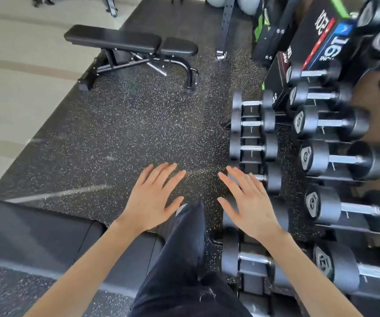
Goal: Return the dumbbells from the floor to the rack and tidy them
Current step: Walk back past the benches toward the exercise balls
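Both hands are held out flat, palms down, over the speckled rubber floor [138, 133], and neither has hold of anything. The left hand [152, 200] has its fingers straight and spread, thumb out to the side, with only floor beneath it. The right hand [250, 207] is spread just as wide at the front edge of the rack [252, 280]. Its fingertips [250, 176] cross in front of the handle of one small dumbbell, though I cannot tell whether they touch it or hang above it.

The dumbbells are on the rack along the right edge of the floor. The small dumbbells [252, 124] lie side by side on the low front row, handles pointing across. The bigger dumbbells [335, 159] lie on the row behind and above, their grey end plates facing outward.

A leg in dark trousers [184, 259] stands between the two arms. A black padded bench [36, 232] fills the near left corner, and a second bench [129, 44] stands at the far edge of the rubber floor. Black boxes [317, 35] with coloured stripes are stacked past the far end of the rack.
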The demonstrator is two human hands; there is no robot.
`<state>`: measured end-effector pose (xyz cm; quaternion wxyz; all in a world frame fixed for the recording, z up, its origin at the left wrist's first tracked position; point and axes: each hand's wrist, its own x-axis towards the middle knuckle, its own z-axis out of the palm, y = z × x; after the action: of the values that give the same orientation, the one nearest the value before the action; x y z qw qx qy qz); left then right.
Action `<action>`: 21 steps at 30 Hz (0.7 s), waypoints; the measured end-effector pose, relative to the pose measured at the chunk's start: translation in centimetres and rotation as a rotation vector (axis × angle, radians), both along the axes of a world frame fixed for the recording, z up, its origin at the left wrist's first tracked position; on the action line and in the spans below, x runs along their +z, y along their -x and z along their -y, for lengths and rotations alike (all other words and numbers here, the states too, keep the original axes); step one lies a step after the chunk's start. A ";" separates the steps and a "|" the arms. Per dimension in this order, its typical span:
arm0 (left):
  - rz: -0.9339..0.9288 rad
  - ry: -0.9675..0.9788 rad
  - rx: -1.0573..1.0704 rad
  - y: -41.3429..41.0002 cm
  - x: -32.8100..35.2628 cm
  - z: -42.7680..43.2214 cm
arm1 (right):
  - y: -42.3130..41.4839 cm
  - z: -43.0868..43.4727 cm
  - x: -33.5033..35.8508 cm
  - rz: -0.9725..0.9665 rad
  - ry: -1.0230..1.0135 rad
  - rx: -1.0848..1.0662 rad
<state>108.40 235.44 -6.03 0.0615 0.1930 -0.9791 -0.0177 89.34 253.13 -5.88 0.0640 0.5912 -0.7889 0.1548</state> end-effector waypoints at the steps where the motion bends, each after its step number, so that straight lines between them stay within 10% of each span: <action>1: 0.004 -0.005 -0.009 0.8 -0.2 0.5 | 0.7 0.5 -0.2 0.004 -0.003 -0.004; 21: 0.048 0.040 -0.134 27.7 1.0 32.1 | 25.4 30.2 0.9 0.017 -0.046 -0.126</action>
<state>80.70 203.36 -5.01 0.0404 0.1260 -0.9912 0.0025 63.92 222.90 -4.99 0.0536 0.5402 -0.8285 0.1374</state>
